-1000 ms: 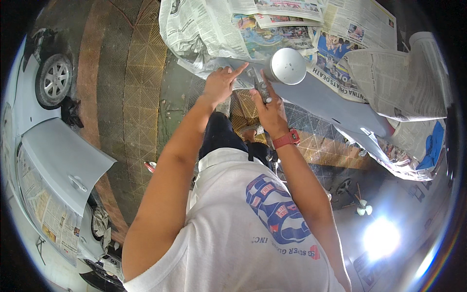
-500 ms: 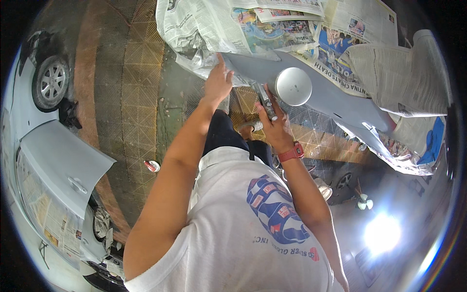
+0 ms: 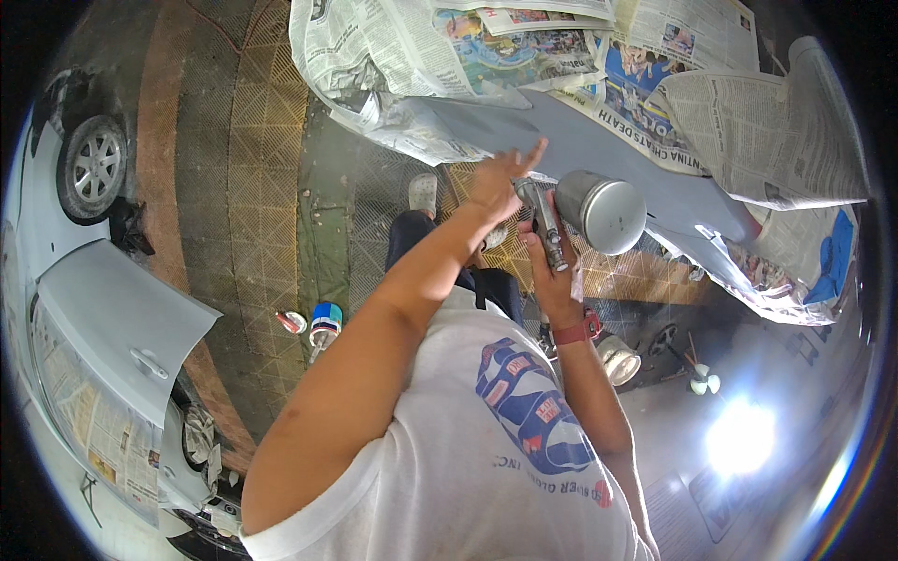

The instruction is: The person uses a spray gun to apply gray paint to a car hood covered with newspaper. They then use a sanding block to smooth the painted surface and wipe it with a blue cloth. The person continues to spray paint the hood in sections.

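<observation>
My right hand is wrapped round a metal spray gun with a large silver cup on it. My left hand hovers next to the gun's front end, index finger stretched out and the other fingers partly bent and blurred. Nothing shows in it, though whether it touches the gun I cannot tell. Just beyond both hands runs a smooth grey car body panel. Newspaper sheets mask its far side and left end.
A light-coloured car with an open door and a wheel stands at the left. On the patterned floor are a blue-and-white can and a red-and-white lid. Blue material lies at the panel's right end. A lamp glares at lower right.
My left hand has left the panel's left end and moved right, close to the gun. The spray gun has shifted right and nearer, its cup tilting. The blue-and-white can has come into sight.
</observation>
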The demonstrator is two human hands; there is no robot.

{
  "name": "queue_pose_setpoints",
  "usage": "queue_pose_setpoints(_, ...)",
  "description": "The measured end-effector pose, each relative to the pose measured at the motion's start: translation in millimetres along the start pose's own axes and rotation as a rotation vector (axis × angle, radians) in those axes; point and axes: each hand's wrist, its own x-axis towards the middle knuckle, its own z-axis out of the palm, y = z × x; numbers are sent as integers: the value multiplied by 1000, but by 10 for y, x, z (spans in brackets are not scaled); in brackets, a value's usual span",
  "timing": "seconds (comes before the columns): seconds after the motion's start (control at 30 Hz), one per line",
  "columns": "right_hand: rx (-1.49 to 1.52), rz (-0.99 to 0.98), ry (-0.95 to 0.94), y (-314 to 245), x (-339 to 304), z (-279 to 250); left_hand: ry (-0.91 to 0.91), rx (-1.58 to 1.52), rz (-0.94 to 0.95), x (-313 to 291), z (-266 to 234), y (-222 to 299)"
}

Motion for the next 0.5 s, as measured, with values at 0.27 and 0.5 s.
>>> queue_pose_setpoints(0.27,-69,-21,39,162,-142,25,68,-227,-762,-311,-199,-994)
queue_pose_setpoints(0.5,-105,-23,35,147,-217,-4,236,-466,-540,-35,-51,-499)
